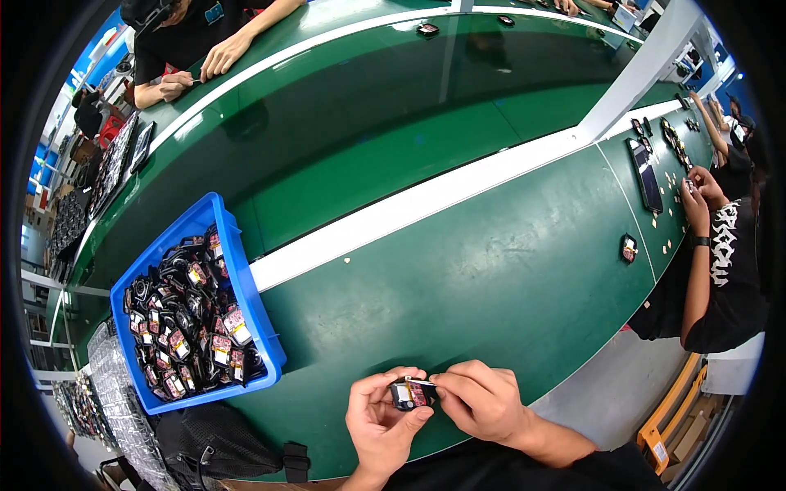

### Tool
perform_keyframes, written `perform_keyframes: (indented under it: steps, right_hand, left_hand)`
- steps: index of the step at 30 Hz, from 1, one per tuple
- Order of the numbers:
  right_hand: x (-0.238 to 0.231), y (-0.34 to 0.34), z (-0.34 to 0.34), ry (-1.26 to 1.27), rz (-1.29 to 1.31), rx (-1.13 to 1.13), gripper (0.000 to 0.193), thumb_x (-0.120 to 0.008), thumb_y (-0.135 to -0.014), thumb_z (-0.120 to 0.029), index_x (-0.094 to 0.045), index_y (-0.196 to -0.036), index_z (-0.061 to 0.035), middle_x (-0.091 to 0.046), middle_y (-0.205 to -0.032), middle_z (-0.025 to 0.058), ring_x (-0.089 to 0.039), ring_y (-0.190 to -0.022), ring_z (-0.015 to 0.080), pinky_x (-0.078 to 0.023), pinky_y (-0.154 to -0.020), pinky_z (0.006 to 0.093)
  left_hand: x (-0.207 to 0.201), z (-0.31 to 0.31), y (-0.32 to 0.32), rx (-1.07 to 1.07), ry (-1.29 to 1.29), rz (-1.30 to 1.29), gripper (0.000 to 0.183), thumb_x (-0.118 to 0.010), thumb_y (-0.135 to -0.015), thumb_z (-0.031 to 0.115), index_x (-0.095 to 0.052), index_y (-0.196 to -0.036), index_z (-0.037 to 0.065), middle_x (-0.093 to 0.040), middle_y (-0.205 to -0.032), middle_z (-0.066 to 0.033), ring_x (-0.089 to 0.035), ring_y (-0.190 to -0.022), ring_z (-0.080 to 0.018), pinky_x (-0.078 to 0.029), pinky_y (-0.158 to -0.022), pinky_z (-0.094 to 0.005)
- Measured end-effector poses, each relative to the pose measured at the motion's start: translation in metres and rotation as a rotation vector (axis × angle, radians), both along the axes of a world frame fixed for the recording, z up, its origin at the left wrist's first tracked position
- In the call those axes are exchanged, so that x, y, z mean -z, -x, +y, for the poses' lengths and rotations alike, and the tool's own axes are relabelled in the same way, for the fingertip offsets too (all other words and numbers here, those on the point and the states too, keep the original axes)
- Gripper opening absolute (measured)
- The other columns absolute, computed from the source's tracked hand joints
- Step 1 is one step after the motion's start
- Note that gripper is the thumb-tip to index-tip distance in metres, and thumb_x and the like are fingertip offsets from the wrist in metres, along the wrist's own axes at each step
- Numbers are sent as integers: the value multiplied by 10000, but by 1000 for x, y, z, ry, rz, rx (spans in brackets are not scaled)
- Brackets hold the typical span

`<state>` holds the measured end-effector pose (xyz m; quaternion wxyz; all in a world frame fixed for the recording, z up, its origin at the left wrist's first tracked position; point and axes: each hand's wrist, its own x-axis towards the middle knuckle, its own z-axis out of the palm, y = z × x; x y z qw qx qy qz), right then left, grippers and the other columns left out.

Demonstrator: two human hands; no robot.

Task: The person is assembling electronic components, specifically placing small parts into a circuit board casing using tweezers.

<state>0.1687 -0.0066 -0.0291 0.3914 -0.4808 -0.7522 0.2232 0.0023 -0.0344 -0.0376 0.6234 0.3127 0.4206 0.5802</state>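
Over the near edge of the green table, my left hand (378, 424) grips a small black electronic unit (405, 396), its fingers behind it and the thumb at its lower side. The unit's upward face shows pink, white and yellow parts. From the right, my right hand (490, 403) pinches a thin pale strip (421, 381) that lies across the unit's top edge; whether it is a tool or a part, I cannot tell. My right fingertips touch or nearly touch the unit. To the left stands a blue bin (262, 327) heaped with similar black units (180, 344).
A black bag (217, 442) lies beside the bin. A white divider (393, 217) and post (639, 86) border a dark green conveyor (344, 106). Another unit (628, 248) rests to the right, near a black phone-like device (645, 176). Co-workers sit across and at right.
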Motion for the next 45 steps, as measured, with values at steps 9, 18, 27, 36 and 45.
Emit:
perform_keyframes:
  steps: [9, 18, 27, 36, 45]
  right_hand:
    - [0, 1, 1, -11, 2, 0, 250, -760, -764, 1, -710, -1007, -27, -659, -863, 51, -643, -594, 169, -514, -490, 284]
    - [-3, 3, 2, -24, 17, 34, 250, -771, -737, -11, -719, -981, -25, -660, -840, 51, -636, -589, 170, -515, -488, 287]
    - [-3, 3, -1, -29, -7, 70, 265, -775, -713, -21, -725, -973, -29, -661, -841, 51, -646, -619, 175, -526, -502, 292]
    - [-1, 3, -1, -63, -30, 45, 277, -777, -712, -20, -735, -984, -52, -656, -843, 38, -643, -624, 161, -521, -509, 277]
    - [-2, 1, 0, -54, 8, 16, 258, -771, -719, 6, -729, -970, -33, -654, -822, 38, -636, -599, 165, -509, -489, 285]
  left_hand:
    - [6, 1, 0, -12, -12, -83, 586, -821, -819, -2, -473, -1291, 19, -596, -1284, -219, -621, -1199, -295, -558, -997, -390]
    - [6, 0, 0, -41, -36, -127, 583, -832, -820, 35, -484, -1286, 2, -545, -1287, -182, -611, -1209, -322, -547, -1024, -428]
    - [4, 0, 0, -49, 1, -137, 601, -845, -815, 68, -480, -1286, -4, -546, -1288, -184, -610, -1208, -329, -548, -1028, -434]
    - [4, 0, 1, -36, 0, -139, 598, -844, -809, 50, -487, -1287, 12, -536, -1295, -182, -608, -1213, -331, -558, -1017, -438]
    - [5, 0, 1, -19, -20, -147, 577, -829, -819, 35, -496, -1290, 17, -518, -1312, -174, -608, -1209, -331, -591, -970, -445]
